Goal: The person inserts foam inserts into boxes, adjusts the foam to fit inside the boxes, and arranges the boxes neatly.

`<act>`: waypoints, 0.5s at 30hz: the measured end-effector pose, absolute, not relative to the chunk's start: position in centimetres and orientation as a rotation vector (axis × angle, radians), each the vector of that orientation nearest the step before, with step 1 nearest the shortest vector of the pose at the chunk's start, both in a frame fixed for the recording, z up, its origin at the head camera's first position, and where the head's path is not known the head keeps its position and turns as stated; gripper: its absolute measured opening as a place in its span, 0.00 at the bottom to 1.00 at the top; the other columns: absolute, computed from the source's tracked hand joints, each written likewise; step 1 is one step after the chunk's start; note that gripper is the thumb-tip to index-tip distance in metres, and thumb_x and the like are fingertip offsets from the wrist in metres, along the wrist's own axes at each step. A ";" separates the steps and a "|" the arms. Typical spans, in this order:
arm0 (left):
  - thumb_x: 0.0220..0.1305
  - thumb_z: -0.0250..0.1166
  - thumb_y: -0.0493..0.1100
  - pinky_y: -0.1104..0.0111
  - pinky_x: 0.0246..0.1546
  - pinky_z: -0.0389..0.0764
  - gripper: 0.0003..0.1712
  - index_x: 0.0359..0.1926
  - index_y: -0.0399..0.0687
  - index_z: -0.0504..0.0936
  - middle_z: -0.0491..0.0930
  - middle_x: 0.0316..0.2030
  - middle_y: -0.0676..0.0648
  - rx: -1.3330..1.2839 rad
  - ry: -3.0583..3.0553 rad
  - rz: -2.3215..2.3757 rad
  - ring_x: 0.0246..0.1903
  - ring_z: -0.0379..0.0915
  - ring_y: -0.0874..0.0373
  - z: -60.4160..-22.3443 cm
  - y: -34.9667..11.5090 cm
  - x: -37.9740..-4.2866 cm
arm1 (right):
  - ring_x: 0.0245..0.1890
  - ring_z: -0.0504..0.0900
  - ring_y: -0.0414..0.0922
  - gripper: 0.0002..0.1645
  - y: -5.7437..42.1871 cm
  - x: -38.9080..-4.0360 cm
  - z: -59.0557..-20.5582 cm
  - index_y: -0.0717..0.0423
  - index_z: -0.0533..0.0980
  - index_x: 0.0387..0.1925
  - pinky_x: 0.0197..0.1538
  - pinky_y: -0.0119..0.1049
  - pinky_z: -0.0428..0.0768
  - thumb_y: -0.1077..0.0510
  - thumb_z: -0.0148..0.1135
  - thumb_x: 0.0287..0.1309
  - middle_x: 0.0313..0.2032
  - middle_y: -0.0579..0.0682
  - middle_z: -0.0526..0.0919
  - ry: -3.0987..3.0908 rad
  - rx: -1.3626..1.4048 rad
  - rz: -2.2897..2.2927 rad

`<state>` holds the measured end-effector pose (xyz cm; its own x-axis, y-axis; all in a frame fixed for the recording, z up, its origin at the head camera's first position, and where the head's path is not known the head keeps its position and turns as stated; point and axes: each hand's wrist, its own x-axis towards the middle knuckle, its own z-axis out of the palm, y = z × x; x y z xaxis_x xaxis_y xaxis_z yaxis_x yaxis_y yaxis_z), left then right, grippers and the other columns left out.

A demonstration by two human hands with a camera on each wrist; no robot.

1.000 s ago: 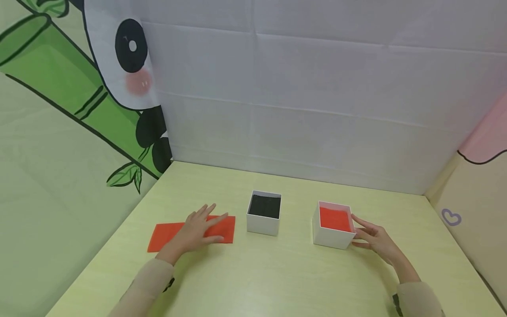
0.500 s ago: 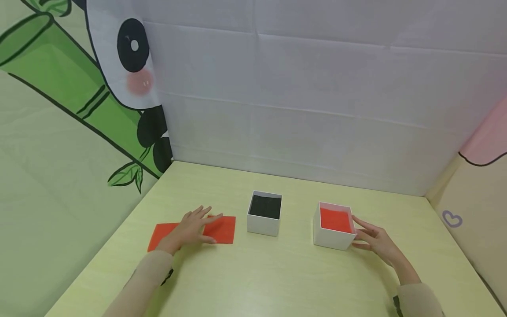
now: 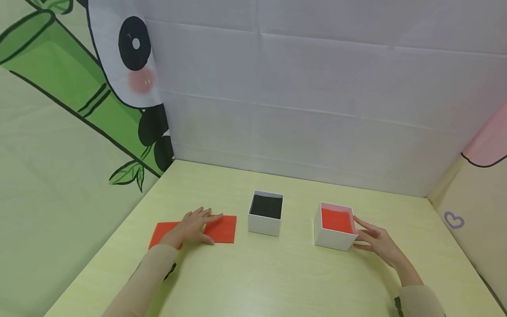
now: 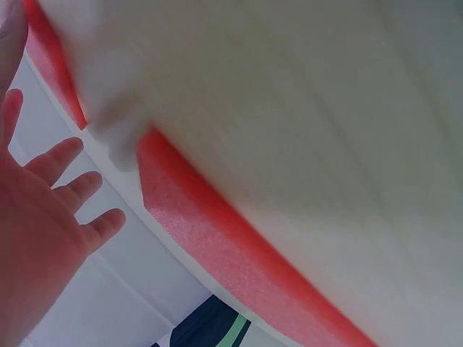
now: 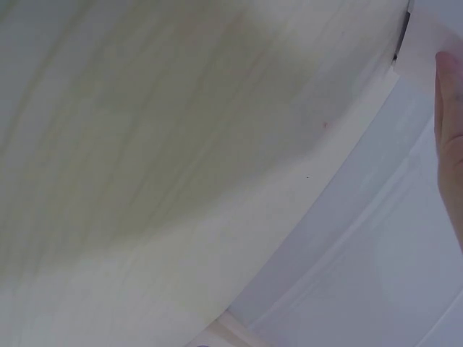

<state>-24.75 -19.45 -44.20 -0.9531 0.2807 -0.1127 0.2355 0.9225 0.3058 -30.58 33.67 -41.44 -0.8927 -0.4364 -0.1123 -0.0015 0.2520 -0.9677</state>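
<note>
My left hand (image 3: pixel 192 227) is spread palm down over flat red material, with its fingers extended. One red piece (image 3: pixel 160 232) shows left of the hand and another red piece (image 3: pixel 222 229) to its right; the hand hides what lies between. In the left wrist view, a gap parts the red strips beside the straight fingers (image 4: pixel 79 191). At the right, my right hand (image 3: pixel 378 246) rests its extended fingers against the right side of a white box (image 3: pixel 332 240) filled with red material (image 3: pixel 336 221). In the right wrist view, only part of that hand (image 5: pixel 452 137) shows at the edge.
Between the hands stands a second white box (image 3: pixel 263 226) with black material (image 3: pixel 267 206) inside. Both boxes lack lids. The pale yellow table (image 3: pixel 253 281) ends at a white cloth backdrop (image 3: pixel 301 110), with a printed cloth (image 3: pixel 59 185) along the left side.
My left hand has drawn back slightly to the left and lower over the red material. The right hand and both boxes keep their places; the head view has shifted a little.
</note>
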 end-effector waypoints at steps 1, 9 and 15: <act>0.42 0.69 0.60 0.40 0.54 0.47 0.47 0.64 0.56 0.62 0.57 0.61 0.34 0.397 2.926 0.444 0.61 0.44 0.34 -44.3 -19.5 -24.8 | 0.42 0.77 0.35 0.36 33.7 -30.6 -41.4 0.62 0.49 0.65 0.42 0.42 0.75 0.58 0.52 0.61 0.60 0.74 0.52 2.169 -0.403 -1.680; 0.41 0.70 0.58 0.41 0.54 0.49 0.48 0.64 0.55 0.62 0.59 0.60 0.35 0.400 2.912 0.505 0.60 0.47 0.34 -44.3 -19.5 -24.8 | 0.42 0.78 0.36 0.36 33.8 -30.7 -41.5 0.62 0.49 0.65 0.42 0.42 0.75 0.58 0.52 0.61 0.59 0.73 0.55 2.169 -0.427 -1.675; 0.40 0.72 0.57 0.47 0.53 0.55 0.48 0.64 0.54 0.63 0.63 0.56 0.37 0.391 2.947 0.497 0.57 0.54 0.40 -44.5 -19.4 -24.9 | 0.42 0.77 0.35 0.35 33.8 -30.8 -41.6 0.62 0.49 0.65 0.42 0.43 0.75 0.58 0.52 0.61 0.59 0.73 0.56 2.172 -0.451 -1.675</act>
<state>-24.89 -19.40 -44.47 -0.9583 0.2737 -0.0820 0.2317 0.9124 0.3374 -30.82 33.83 -41.56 -0.8842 -0.4588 -0.0877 -0.0319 0.2466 -0.9686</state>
